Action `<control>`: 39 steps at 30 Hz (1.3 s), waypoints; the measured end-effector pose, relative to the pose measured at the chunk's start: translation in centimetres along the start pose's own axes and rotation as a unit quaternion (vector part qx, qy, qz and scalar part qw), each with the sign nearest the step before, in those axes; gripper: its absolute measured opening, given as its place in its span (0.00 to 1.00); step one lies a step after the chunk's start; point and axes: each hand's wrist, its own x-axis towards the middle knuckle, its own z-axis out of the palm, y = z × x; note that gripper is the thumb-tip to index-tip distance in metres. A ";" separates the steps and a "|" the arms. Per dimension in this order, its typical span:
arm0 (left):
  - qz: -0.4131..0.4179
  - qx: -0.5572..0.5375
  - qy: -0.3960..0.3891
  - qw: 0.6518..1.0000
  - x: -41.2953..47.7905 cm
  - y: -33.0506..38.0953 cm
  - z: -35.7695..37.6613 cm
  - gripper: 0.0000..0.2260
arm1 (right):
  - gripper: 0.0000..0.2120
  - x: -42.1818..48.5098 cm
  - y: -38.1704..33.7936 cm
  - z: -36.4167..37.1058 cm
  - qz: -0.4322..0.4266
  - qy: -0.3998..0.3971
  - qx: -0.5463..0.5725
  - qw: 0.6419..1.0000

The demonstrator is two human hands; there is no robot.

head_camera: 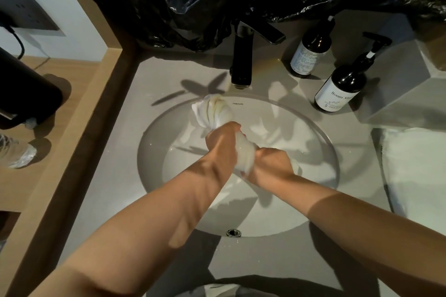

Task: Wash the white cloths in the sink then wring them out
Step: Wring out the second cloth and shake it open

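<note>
Left hand (224, 142): closed in a fist round the cloth (213, 109), towards its far end, over the middle of the sink (156, 152).
Right hand (270, 164): closed in a fist round the near part of the same cloth, just beside the left hand, with a short twisted stretch seen between the two fists.
Cloth: held clear above the basin. A loose, yellow-tinged bunch sticks out beyond the left hand towards the sink's back rim, and a small tail shows past the right hand.
Step judged: wringing, with the cloth roped between opposed fists.
How it is done well: the fists should be turned in opposite directions and kept over the basin so the run-off is caught. The grip should then be moved along, since the bunch beyond the left hand is untwisted and likely holds water.
Risk: water may be thrown onto the worktop (115, 164) if the cloth is swung off centre.
Tap (241, 55): black, at the back edge of the sink. No running water can be made out.
Second cloth (415, 171): a white heap, apparently another cloth, at the worktop's right edge. Whether it has been washed cannot be told.
Bottles (342, 89): two dark ones at the back right, well apart from the hands.
</note>
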 end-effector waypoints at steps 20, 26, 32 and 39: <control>-0.051 -0.126 -0.222 0.965 -1.0 0.8 -5.1 0.13 | 0.30 0.8 6.3 -3.1 0.159 -0.254 0.726 0.619; -0.044 -0.134 -0.272 0.952 -1.0 1.7 -4.3 0.07 | 0.37 -0.2 3.3 -1.2 0.188 -0.294 0.777 0.524; -0.019 -0.068 -0.228 0.971 0.0 0.5 -4.6 0.11 | 0.63 -1.7 5.2 -0.5 0.134 -0.401 0.768 0.482; 0.074 0.038 -0.187 0.979 -0.6 -1.1 -2.9 0.16 | 0.25 -2.2 3.0 -1.9 -0.007 -0.319 0.493 0.810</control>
